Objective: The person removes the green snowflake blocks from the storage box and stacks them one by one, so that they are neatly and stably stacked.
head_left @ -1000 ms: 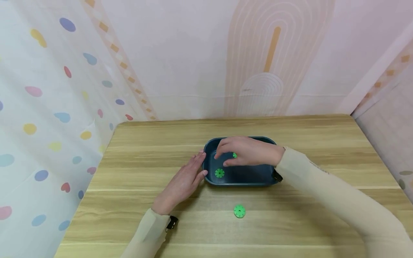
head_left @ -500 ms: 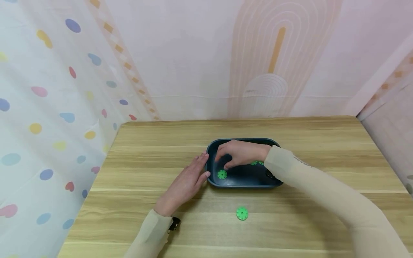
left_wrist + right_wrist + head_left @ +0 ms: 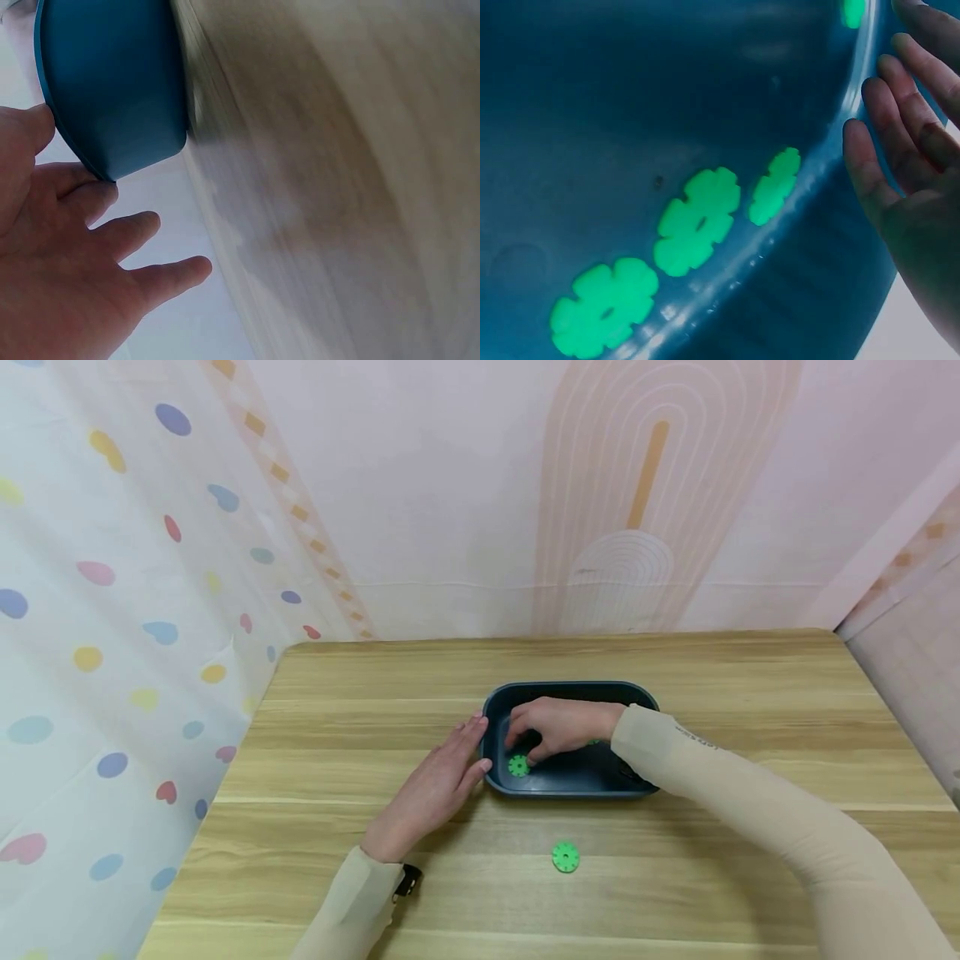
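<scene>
My left hand point(image 3: 431, 785) reaches to the left end of a dark blue tray point(image 3: 570, 795), fingers spread. In the left wrist view its thumb and index fingertips touch the rim of the tray point(image 3: 112, 82), while the other fingers extend free. My right hand point(image 3: 562, 724) is low inside the tray, with a gap between thumb and fingers. Its thumb tip is right at the edge of a green notched disc point(image 3: 518, 766). The right wrist view shows that hand's fingers point(image 3: 877, 165) fairly straight near the tray wall, and several green discs point(image 3: 697, 221) on the tray floor.
One more green disc point(image 3: 566, 857) lies on the wooden table point(image 3: 360, 693) in front of the tray. Printed curtains point(image 3: 420, 510) hang behind the table and along its left side. Each wrist wears a black strap, the left one point(image 3: 407, 881) showing plainly.
My right hand has lowered into the tray and come closer to the disc at its left end. My left hand keeps its place at the rim. The head view has shifted slightly.
</scene>
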Available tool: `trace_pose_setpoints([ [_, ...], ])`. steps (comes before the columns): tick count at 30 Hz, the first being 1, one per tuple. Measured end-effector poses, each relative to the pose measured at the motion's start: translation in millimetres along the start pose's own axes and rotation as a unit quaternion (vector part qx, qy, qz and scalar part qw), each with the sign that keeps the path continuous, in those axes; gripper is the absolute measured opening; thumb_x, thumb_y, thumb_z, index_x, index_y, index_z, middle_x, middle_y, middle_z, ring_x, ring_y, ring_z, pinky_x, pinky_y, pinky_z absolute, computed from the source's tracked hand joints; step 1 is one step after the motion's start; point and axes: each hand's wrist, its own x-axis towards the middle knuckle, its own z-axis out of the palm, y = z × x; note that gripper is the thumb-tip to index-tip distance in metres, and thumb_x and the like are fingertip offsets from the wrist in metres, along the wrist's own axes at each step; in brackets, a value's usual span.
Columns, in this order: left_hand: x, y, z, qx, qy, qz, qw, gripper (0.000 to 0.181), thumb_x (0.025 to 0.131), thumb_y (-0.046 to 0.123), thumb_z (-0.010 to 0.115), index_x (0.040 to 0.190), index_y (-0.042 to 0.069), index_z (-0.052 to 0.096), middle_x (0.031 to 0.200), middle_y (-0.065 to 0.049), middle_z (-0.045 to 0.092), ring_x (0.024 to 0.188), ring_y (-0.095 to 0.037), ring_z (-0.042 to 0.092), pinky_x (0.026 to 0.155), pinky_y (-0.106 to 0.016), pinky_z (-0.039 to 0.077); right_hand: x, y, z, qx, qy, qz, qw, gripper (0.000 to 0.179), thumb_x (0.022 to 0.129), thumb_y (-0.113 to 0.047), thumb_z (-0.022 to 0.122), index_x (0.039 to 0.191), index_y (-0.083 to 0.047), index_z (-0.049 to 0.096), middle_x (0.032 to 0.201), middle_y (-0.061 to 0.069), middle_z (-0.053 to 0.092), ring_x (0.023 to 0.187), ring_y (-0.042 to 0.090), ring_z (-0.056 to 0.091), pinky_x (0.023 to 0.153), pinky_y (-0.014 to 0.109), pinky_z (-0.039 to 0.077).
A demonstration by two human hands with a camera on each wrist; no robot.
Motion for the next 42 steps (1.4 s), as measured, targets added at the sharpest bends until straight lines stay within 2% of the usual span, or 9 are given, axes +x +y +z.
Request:
trace_pose_setpoints([
  [9, -0.1, 0.7, 0.3, 0.004, -0.008, -0.003, 1.0, 0.063, 0.113, 0.04, 0.042, 0.166, 0.011, 0.023, 0.172, -0.004, 0.018, 0.156, -0.03, 0.021, 0.117, -0.064, 0.031, 2.2, 4, 10, 0.012, -0.002, -0.009, 0.9999, 0.03, 0.094, -0.014, 0.079, 0.123, -0.009, 0.074, 0.128, 0.002, 0.064, 0.117, 0.015, 0.059, 0.106, 0.034, 0.049],
  [30, -1.4, 3.3, 2.1, 0.006, -0.001, 0.002, 1.0, 0.062, 0.113, 0.039, 0.043, 0.165, 0.011, 0.024, 0.171, -0.005, 0.019, 0.156, -0.03, 0.023, 0.116, -0.065, 0.033, -0.1, 10, 23, 0.018, -0.001, -0.003, 0.9998, 0.03, 0.093, -0.016, 0.08, 0.122, -0.016, 0.073, 0.13, -0.001, 0.06, 0.117, 0.012, 0.056, 0.108, 0.033, 0.046],
  [42, -0.8, 2.4, 2.4, 0.007, 0.008, 0.009, 0.9999, 0.062, 0.113, 0.038, 0.042, 0.165, 0.008, 0.026, 0.171, -0.007, 0.021, 0.155, -0.031, 0.025, 0.116, -0.064, 0.034, 2.8, 7, 25, -0.03, -0.007, 0.005, 0.9995, 0.032, 0.093, -0.015, 0.079, 0.123, -0.013, 0.071, 0.134, -0.001, 0.06, 0.121, 0.011, 0.054, 0.112, 0.032, 0.044],
])
